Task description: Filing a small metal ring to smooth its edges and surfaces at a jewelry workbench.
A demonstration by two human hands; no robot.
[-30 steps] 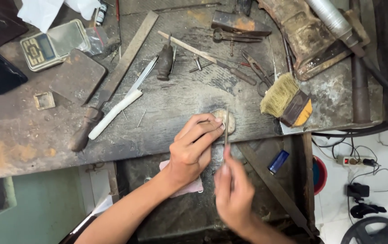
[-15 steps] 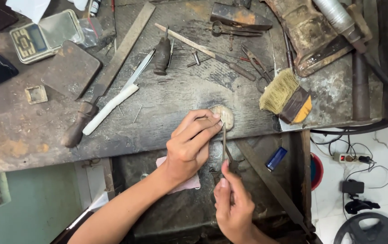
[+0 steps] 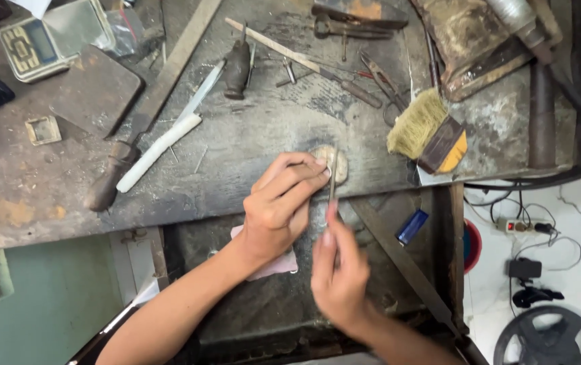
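Note:
My left hand point(image 3: 278, 205) rests at the front edge of the worn workbench point(image 3: 250, 145), its fingertips pinching something small against a pale wooden peg point(image 3: 339, 162); the pinched piece is too small to make out. My right hand point(image 3: 336, 274), motion-blurred, holds a thin metal file point(image 3: 332, 182) upright, with its tip at the peg beside my left fingertips. Both hands sit over an open drawer tray point(image 3: 290, 297) below the bench.
On the bench lie a bristle brush point(image 3: 427, 132), pliers point(image 3: 388, 88), a white-handled file point(image 3: 169, 138), a long dark-handled file point(image 3: 148, 108), a small scale point(image 3: 30, 44) and a dark metal plate point(image 3: 98, 88). A blue lighter point(image 3: 412, 226) lies in the tray. Cables and a power strip point(image 3: 524, 226) lie on the floor at right.
My right hand slid toward me along the file's stroke and back up, blurring now. My left hand stayed at the peg. The view shifted slightly.

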